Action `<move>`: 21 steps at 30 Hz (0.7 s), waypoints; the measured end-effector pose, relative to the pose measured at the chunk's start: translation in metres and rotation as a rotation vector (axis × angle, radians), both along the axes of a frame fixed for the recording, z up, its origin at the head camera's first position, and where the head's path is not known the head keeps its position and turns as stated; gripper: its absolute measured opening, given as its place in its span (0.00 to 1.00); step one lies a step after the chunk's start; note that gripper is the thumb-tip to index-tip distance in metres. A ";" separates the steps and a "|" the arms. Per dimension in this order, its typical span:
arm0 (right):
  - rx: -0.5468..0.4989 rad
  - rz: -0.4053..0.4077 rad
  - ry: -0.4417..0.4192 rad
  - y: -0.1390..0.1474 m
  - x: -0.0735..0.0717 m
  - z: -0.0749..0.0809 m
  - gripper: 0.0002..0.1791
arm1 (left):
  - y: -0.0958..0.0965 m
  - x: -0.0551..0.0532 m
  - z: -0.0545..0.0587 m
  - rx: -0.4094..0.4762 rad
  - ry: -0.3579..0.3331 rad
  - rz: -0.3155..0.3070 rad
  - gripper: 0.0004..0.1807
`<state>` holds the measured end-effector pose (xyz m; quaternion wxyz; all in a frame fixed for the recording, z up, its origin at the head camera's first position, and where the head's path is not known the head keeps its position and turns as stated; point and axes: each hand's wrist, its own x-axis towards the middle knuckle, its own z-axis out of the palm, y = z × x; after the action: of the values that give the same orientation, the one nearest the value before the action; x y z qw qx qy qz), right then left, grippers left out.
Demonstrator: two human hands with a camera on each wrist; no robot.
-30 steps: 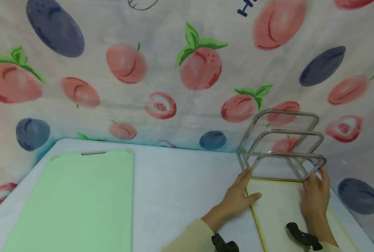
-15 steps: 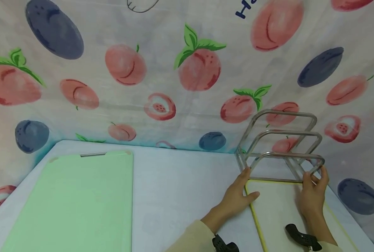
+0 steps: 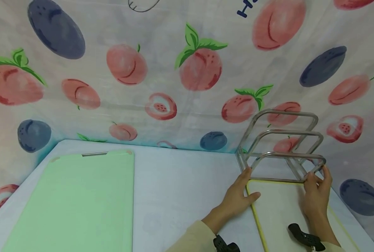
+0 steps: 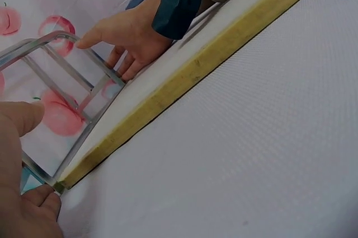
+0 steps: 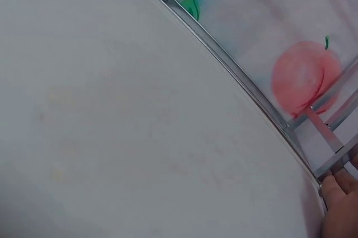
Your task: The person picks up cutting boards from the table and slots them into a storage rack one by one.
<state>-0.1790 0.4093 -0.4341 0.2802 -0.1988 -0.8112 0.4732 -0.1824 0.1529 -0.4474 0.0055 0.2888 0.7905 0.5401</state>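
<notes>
A metal wire rack (image 3: 284, 154) with three upright loops stands at the back right, against the patterned cloth. In front of it a white board with a yellow edge (image 3: 278, 210) lies flat, its far end along the rack's base. My left hand (image 3: 234, 196) touches the rack's near left corner with fairly straight fingers, the thumb spread over the board. At the near right corner, my right hand (image 3: 317, 196) grips the rack's bars with bent fingers. In the left wrist view the right hand (image 4: 131, 39) reaches from the base rail up to the front loop.
A light green board (image 3: 79, 203) with a metal-edged strip at its top lies on the left of the white table (image 3: 174, 189). A fruit-print cloth (image 3: 161, 52) hangs behind the table and borders its right side.
Rack, boards and left hand stay essentially as they were. My right hand's fingers shift slightly about the rack's near right corner.
</notes>
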 end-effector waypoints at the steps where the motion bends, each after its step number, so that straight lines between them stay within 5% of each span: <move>1: -0.005 -0.004 -0.007 0.000 0.000 0.000 0.28 | 0.000 0.000 0.000 0.003 -0.003 0.000 0.40; 8: -0.036 -0.020 -0.057 -0.003 -0.001 0.001 0.29 | -0.001 0.000 0.000 0.007 0.021 0.030 0.39; 16: -0.371 0.091 0.198 -0.002 -0.005 0.003 0.27 | -0.001 0.000 -0.001 0.026 0.036 0.047 0.37; 21: -0.359 0.098 0.188 -0.001 -0.003 0.001 0.27 | -0.001 0.000 -0.001 0.035 0.046 0.064 0.37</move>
<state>-0.1818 0.4080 -0.4328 0.2914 -0.1609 -0.6928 0.6397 -0.1821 0.1518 -0.4482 -0.0354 0.2757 0.7896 0.5471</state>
